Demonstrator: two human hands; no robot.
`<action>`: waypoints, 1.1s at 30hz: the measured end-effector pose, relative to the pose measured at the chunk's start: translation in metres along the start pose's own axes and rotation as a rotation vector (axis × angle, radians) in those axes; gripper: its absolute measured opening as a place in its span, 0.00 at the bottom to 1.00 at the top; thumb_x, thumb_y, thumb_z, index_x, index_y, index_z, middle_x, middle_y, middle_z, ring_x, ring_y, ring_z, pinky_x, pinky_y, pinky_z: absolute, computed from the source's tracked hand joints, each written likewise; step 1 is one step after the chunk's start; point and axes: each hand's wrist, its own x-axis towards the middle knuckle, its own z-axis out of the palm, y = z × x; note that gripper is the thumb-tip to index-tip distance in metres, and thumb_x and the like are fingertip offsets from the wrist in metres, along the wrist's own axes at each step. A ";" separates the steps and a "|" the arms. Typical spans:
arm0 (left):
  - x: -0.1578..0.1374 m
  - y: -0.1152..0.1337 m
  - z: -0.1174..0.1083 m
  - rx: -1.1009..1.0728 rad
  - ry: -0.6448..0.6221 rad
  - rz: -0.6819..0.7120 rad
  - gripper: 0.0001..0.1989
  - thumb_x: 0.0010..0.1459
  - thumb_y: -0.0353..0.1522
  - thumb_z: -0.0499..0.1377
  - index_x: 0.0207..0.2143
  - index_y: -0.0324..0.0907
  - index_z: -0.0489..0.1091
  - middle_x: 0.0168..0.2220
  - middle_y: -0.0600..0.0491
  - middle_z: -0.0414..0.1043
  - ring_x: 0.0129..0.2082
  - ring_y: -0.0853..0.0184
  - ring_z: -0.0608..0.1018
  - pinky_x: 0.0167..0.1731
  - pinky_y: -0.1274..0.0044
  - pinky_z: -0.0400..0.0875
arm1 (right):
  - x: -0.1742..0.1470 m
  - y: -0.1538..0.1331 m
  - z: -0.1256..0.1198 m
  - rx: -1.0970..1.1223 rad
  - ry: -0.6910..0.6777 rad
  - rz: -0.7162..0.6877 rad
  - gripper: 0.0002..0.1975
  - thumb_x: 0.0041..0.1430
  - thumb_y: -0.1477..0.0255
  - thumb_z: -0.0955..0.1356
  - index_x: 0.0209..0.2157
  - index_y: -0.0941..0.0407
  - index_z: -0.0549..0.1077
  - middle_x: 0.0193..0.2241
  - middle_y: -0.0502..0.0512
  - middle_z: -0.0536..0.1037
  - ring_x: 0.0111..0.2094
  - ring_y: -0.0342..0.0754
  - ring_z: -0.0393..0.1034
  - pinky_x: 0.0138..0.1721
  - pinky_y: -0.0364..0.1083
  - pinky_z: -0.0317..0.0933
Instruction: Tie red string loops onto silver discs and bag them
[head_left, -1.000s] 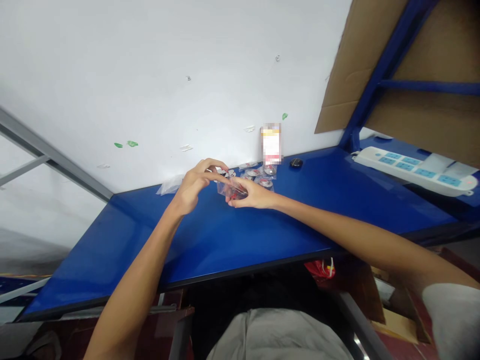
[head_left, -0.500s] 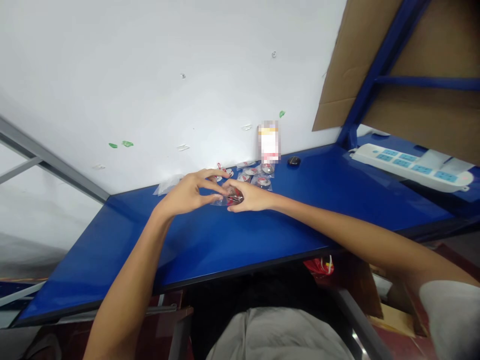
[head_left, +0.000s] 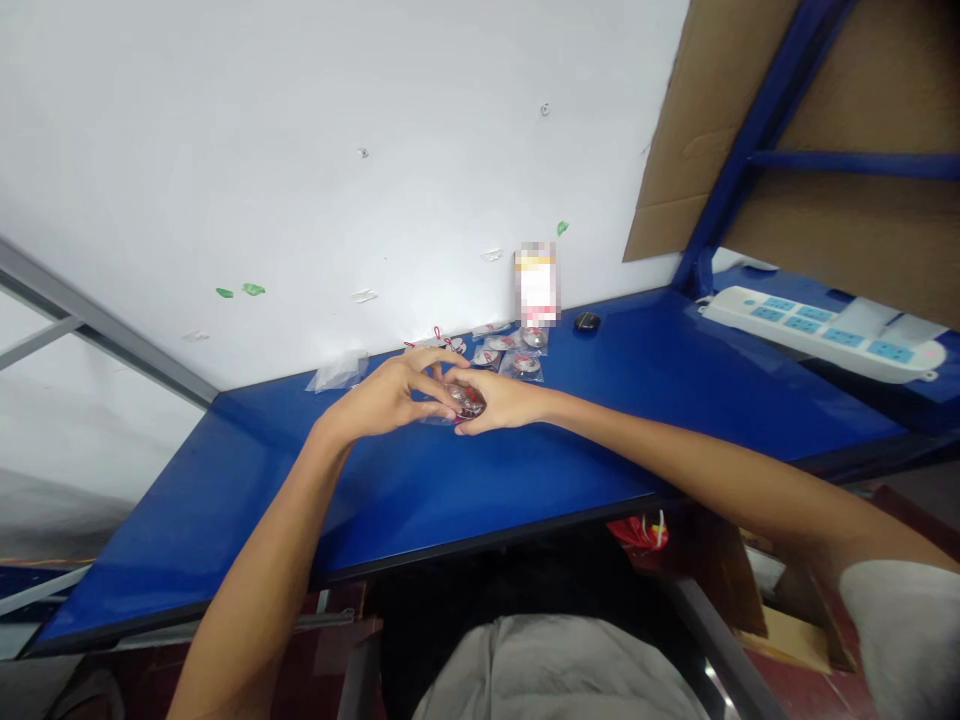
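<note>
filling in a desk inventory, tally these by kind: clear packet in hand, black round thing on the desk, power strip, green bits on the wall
held clear packet: 1
black round thing: 1
power strip: 1
green bits: 3
total: 6

I keep my bare left hand (head_left: 384, 398) arched beside my bare, curled right hand (head_left: 514, 400), bare forearms (head_left: 675, 452) angled inward.

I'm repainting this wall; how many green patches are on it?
3: one green patch and another side by side at left, a third farther right, left of the cardboard.
</note>
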 end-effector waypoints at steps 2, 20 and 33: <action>0.001 0.000 0.003 0.013 0.032 0.002 0.04 0.64 0.36 0.71 0.41 0.51 0.87 0.60 0.47 0.76 0.53 0.57 0.79 0.56 0.62 0.76 | 0.000 -0.001 0.000 -0.005 0.000 0.005 0.24 0.56 0.71 0.79 0.53 0.55 0.74 0.51 0.57 0.79 0.49 0.55 0.77 0.52 0.54 0.72; 0.001 -0.004 0.001 0.063 0.161 -0.050 0.07 0.68 0.37 0.67 0.40 0.47 0.86 0.53 0.48 0.82 0.48 0.60 0.83 0.48 0.69 0.78 | -0.001 0.004 0.000 -0.093 0.084 -0.030 0.28 0.56 0.71 0.77 0.57 0.55 0.70 0.56 0.60 0.77 0.56 0.58 0.74 0.60 0.57 0.68; 0.002 0.003 -0.001 -0.085 0.364 -0.158 0.11 0.68 0.33 0.63 0.43 0.48 0.87 0.45 0.48 0.85 0.45 0.60 0.84 0.50 0.66 0.80 | -0.001 0.004 0.002 -0.247 0.220 -0.026 0.31 0.62 0.66 0.76 0.63 0.53 0.67 0.58 0.62 0.77 0.58 0.63 0.74 0.60 0.61 0.68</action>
